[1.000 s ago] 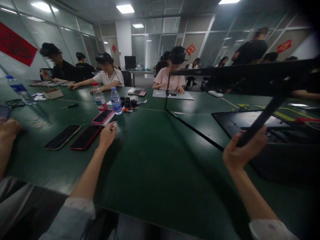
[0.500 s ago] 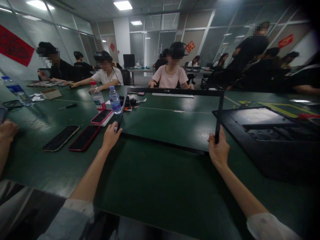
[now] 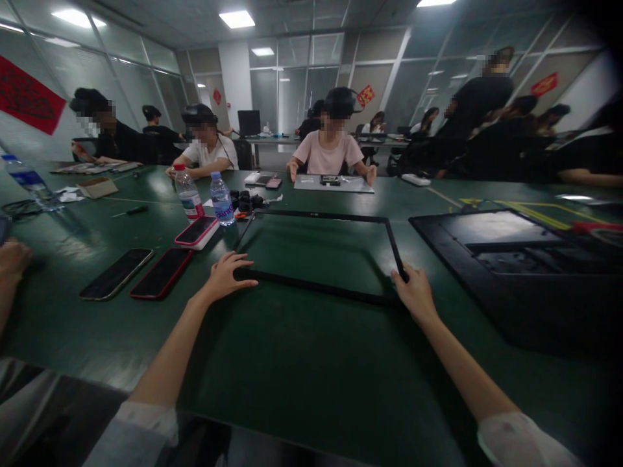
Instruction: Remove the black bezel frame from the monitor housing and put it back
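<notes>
A thin black monitor bezel [image 3: 321, 294], an open rectangle with nothing inside it, lies low over the green table and leans away from me. My left hand [image 3: 226, 275] is at its near left corner, fingers over the edge and thumb along the near side, in a loose hold. At the near right corner, my right hand [image 3: 413, 292] is closed round the side strip with the thumb on top. Whether the bezel's far edge touches the table I cannot tell. To the right lies a large black monitor back cover [image 3: 467, 259], apart from my hand.
Left of the bezel are phones [image 3: 163, 272], a pink-edged phone on a white box [image 3: 197, 232], and two bottles [image 3: 222, 202]. A screwdriver [image 3: 131, 211] lies farther left. Across the table [image 3: 302, 363] a person in pink sits behind a flat panel [image 3: 311, 185]. Another person's hand [image 3: 14, 259] is at far left.
The bezel has come down from a more upright tilt to nearly flat, its far edge dropping toward the table. Both my hands moved with it, and my left fingers have spread over the corner.
</notes>
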`<state>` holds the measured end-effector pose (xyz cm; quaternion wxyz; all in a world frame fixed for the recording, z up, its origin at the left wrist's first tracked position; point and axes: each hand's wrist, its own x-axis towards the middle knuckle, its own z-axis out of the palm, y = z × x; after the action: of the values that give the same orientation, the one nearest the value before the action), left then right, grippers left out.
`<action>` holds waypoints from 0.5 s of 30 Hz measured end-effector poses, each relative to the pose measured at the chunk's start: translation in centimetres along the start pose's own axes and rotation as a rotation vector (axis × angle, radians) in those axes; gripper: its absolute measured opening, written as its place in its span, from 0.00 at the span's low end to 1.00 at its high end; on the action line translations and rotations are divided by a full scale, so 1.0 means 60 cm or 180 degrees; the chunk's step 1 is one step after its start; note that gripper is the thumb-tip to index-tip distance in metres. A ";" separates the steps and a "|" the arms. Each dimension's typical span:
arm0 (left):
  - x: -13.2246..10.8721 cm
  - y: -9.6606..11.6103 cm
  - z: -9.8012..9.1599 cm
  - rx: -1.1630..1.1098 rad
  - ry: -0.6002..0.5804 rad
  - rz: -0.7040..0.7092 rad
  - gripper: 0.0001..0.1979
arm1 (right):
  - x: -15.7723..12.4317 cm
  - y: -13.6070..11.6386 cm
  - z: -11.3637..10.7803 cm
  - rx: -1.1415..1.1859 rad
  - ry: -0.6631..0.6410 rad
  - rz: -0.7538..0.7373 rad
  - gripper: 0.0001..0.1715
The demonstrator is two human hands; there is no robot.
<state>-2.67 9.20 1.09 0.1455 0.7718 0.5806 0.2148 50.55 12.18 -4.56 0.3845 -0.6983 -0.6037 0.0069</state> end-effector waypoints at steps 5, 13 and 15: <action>0.000 0.003 -0.002 -0.0073 0.0032 -0.0009 0.21 | 0.012 0.021 0.013 -0.0330 -0.0227 -0.0137 0.32; 0.004 -0.005 0.009 -0.0110 0.0204 -0.0157 0.24 | 0.024 0.024 0.012 0.0026 -0.0228 -0.0055 0.31; 0.006 -0.006 0.012 -0.0102 0.0258 -0.0202 0.24 | 0.023 0.021 0.009 0.0265 -0.0203 -0.0020 0.33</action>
<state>-2.52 9.63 0.38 0.1410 0.7412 0.6067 0.2504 51.71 13.66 -4.99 0.3938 -0.6792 -0.6171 0.0531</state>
